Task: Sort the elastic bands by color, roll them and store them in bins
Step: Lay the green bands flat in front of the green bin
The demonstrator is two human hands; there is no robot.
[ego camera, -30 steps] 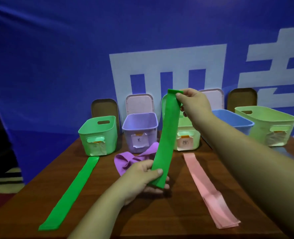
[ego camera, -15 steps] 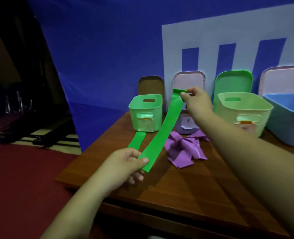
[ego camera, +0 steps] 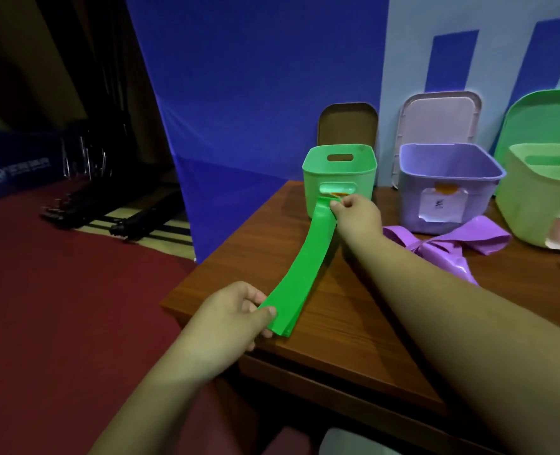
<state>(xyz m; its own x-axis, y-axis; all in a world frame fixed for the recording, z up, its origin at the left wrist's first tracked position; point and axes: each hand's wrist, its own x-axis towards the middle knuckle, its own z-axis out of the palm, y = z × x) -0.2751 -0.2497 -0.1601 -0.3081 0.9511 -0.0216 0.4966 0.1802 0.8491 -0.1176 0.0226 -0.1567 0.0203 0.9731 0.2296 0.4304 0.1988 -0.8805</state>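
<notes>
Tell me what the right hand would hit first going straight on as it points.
Probably the front wall of the small green plastic bin, near its handle slot; the right hand, pinching the green elastic band, looks close, depth unclear.

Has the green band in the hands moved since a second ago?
Yes: the green band went left and down, from the pale green bin to the front of the green bin.
</notes>
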